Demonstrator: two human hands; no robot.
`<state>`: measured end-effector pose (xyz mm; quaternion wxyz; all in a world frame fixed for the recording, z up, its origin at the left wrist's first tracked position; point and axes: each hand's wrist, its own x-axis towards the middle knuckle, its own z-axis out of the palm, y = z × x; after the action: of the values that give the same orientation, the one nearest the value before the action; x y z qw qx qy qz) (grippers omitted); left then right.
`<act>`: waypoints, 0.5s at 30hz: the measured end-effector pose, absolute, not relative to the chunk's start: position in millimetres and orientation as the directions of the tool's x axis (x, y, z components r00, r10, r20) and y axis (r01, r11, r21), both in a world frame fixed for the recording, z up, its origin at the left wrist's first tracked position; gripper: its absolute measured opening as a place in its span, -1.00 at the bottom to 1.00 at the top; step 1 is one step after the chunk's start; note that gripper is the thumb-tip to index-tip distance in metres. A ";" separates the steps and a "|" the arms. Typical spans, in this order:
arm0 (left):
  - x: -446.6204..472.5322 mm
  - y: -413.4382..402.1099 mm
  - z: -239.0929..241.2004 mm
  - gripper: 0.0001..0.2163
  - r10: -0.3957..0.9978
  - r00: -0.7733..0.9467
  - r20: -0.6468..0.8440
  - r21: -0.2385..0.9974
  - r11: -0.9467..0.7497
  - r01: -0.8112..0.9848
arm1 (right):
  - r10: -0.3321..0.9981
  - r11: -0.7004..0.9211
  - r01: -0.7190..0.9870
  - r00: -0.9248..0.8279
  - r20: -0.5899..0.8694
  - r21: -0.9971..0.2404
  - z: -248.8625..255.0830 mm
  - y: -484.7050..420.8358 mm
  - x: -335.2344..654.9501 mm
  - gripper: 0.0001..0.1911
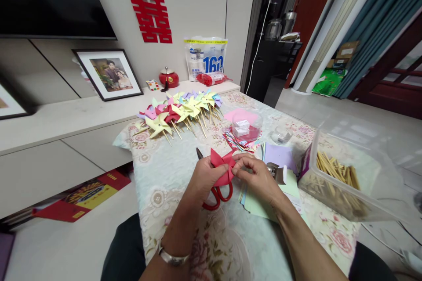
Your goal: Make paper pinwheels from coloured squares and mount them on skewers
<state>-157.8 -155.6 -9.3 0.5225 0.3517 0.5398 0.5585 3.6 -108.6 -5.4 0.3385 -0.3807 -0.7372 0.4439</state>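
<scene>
Between my hands is a red paper pinwheel (225, 178) with its points folded in. My left hand (205, 176) grips its left side, thumb pressed on the folds near the middle. With thumb and forefinger pinched, my right hand (252, 170) meets the right edge of the paper. Whether a small pin is in that pinch cannot be made out. Below the pinwheel, red-handled scissors (216, 199) lie on the flowered tablecloth (165, 167), partly covered by my left hand. Finished pinwheels (189, 107) on sticks are heaped at the far left of the table.
A clear round tub (246, 126) sits on patterned paper. Coloured paper sheets (280, 156) lie beneath a small metal piece (275, 171) by my right hand. At right stands a clear plastic box (332, 193) of wooden sticks (339, 171). A ledge (66, 125) runs behind the table.
</scene>
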 end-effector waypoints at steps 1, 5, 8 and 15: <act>-158.6 -155.4 -10.9 -0.78 0.965 -0.196 -0.173 0.970 0.133 -0.202 | 0.862 0.316 0.260 -0.480 0.162 -0.912 -5.8 -108.4 3.6 -0.89; -160.8 -154.9 -16.5 -0.76 0.970 -0.164 -0.177 0.967 0.141 -0.210 | 0.867 0.321 0.278 -0.472 0.163 -0.905 -6.2 -108.8 3.4 -0.90; -160.4 -155.3 -16.8 -0.77 0.969 -0.160 -0.190 0.963 0.152 -0.222 | 0.869 0.323 0.288 -0.467 0.162 -0.901 -4.6 -109.9 3.2 -0.89; -157.7 -155.9 -13.3 -0.77 0.968 -0.156 -0.197 0.958 0.156 -0.241 | 0.874 0.312 0.299 -0.462 0.149 -0.902 -2.2 -111.0 3.5 -0.90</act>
<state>-157.7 -155.9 -13.3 0.5499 0.3460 0.5250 0.5497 3.5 -111.0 -2.2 0.3331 -0.3975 -0.7382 0.4313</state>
